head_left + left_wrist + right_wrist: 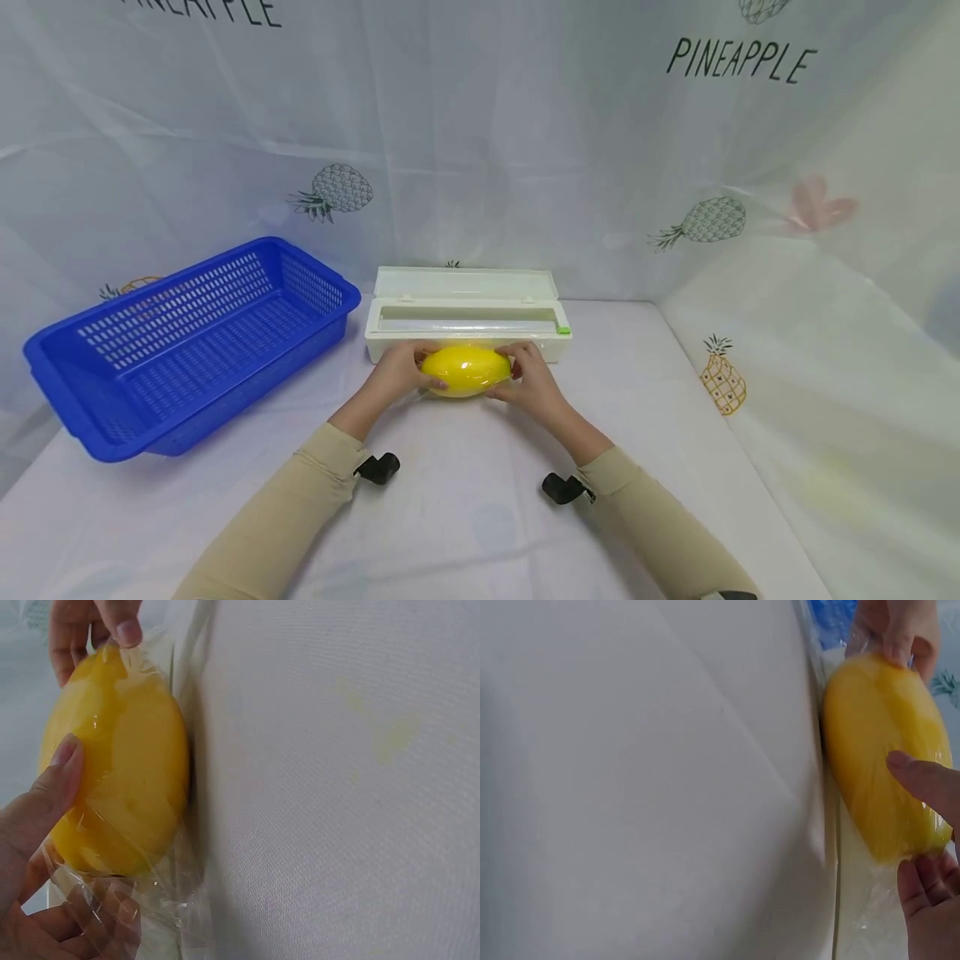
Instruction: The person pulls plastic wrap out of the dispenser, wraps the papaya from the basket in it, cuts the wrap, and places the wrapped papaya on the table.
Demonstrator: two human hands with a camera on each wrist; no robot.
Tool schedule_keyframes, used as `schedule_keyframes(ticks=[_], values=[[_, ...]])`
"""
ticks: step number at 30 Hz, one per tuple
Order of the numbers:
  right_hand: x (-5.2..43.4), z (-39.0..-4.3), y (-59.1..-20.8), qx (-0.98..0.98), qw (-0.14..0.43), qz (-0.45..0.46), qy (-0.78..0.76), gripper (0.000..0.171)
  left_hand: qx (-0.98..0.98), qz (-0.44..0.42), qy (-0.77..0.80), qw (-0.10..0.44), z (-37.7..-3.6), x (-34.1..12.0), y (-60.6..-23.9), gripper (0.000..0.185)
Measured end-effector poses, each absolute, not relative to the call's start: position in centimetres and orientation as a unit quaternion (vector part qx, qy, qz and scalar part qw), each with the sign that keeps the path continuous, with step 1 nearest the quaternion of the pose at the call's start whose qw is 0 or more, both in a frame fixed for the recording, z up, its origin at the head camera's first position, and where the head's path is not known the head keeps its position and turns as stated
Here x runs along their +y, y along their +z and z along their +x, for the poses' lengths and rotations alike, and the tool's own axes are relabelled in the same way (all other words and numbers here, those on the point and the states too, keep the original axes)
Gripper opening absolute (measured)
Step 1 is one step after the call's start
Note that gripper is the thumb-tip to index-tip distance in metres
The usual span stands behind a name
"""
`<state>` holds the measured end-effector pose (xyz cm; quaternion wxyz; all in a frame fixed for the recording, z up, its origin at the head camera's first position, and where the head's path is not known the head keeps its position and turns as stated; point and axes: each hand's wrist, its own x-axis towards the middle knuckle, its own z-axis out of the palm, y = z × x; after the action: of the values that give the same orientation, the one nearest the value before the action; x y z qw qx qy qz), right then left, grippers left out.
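A glossy yellow mango [467, 371], covered in clear cling film [161, 900], is held up between both hands in front of a white cling film dispenser [468, 333]. The left hand [397, 368] grips its left end, thumb laid on the skin and fingers curled at the film below. At the opposite end, which looks greenish, the right hand [531, 379] holds it between thumb and fingertips. Loose film bunches around the left fingers [112, 919] in the left wrist view. The dispenser's lid [465, 283] stands raised, showing the roll [472, 325] inside.
A large blue plastic basket [225, 392] with slotted sides stands on the left of the white-covered table [465, 533]. A green slider [564, 331] sits at the dispenser's right end. Pineapple-printed cloth [510, 167] hangs behind and along the right side.
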<state>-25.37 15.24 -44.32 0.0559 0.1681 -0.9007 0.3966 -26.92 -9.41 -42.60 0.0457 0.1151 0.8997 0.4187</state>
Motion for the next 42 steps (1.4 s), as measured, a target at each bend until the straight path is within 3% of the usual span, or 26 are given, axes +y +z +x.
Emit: schedule_keyframes(ticks=[14,22,32,42], values=[[15.8,-26.9,-44.2,-0.900,0.064,0.208,0.378,0.058,0.847,0.081,0.518,0.087,-25.6,-11.2,-42.4,0.067],[15.9,-26.8,-44.0,-0.907,0.065,0.199,0.366,0.058,0.856,0.094,0.509,0.006,-24.0,-10.9,-40.9,0.053],[15.9,-26.7,-43.3,-0.915,0.058,0.214,0.336,0.057,0.807,0.112,0.580,0.013,-22.0,-8.2,-41.2,0.041],[16.1,-27.3,-42.9,-0.914,0.041,0.217,0.340,0.056,0.857,0.078,0.509,-0.029,-22.9,-8.6,-42.5,0.063]])
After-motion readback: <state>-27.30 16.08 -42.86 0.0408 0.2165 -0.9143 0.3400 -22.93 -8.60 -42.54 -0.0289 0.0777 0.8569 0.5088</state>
